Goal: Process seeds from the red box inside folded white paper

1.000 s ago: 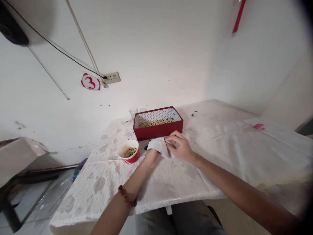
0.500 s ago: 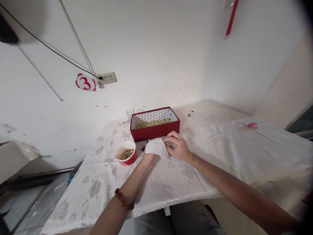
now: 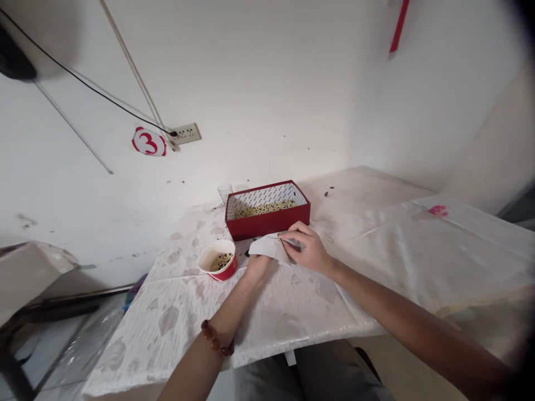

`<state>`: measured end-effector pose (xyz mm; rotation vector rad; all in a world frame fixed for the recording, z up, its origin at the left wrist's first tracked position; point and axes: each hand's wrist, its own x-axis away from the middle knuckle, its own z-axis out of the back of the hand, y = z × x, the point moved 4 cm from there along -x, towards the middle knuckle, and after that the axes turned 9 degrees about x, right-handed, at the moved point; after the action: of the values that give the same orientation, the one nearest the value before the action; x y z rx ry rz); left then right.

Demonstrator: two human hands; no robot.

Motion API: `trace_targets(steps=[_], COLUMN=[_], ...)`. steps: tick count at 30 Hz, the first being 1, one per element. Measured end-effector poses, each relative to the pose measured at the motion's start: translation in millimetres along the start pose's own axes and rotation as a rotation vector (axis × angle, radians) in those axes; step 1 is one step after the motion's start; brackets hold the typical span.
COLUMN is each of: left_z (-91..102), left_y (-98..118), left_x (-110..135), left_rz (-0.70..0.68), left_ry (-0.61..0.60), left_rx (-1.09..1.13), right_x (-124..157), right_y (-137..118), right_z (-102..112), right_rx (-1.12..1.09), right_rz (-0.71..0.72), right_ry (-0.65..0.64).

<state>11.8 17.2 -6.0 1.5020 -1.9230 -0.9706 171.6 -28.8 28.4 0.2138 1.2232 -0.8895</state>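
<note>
A thin white sheet, cloth or paper, lies draped over the fingers of my left hand. Those fingers are hidden beneath it, so their grip does not show. My right hand pinches the sheet's right side between thumb and fingers. Just behind both hands stands a dark red box with a patterned white lining, holding pale and dark grains or beads. Left of my left hand, a red and white paper tub contains a small heap of similar bits.
A clear glass stands behind the box's left end. The patterned white tablecloth covers the table up to the wall. Dark flecks lie right of the box. On the wall are a socket strip with a plugged cable and a red number sign.
The white sheet has folded lower between my hands, its front edge dropping at the right. My right hand keeps its pinch. The whole view has shifted slightly.
</note>
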Motion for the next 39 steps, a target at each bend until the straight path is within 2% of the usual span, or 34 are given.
trace_targets(steps=[4,8,13,18,22,26,30,35,39], left_z=[-7.4,-4.8,-1.6,6.5,9.4,6.3,2.1,2.4,9.9], left_y=[1.1,-2.5,-7.3,-13.0,-12.5,-11.4,-12.0,-11.8,-13.9], left_x=[-0.4,-1.9,-3.7,-3.8,-2.6,-1.6,-0.5,-1.9,-5.9], left_rz=[0.053,0.114,0.088,0.117,0.092,0.096,0.139,0.136,0.119], left_ry=[-0.09,-0.043,-0.074,0.014,0.067,0.002,-0.063,-0.052,-0.011], left_rx=[-0.015,0.001,0.06,-0.024,-0.052,-0.004,-0.009,0.042,0.077], right_x=[0.6,1.6,1.7,2.0,2.0,1.3,1.7,2.6,2.1], right_y=[0.0,0.8,1.2,-0.2,0.4,0.4,-0.7,-1.1,-2.5], right_z=[0.0,-0.8,0.4,0.9,0.5,1.6,3.2,4.5,4.9], right_rx=[-0.024,-0.05,0.02,0.19,0.191,0.157,0.172,0.239,0.18], right_rz=[0.008,0.004,-0.004,0.057,0.034,0.021,0.092,0.159,0.122], right_ry=[-0.006,-0.007,0.005,0.026,0.015,-0.008,-0.005,0.024,0.046])
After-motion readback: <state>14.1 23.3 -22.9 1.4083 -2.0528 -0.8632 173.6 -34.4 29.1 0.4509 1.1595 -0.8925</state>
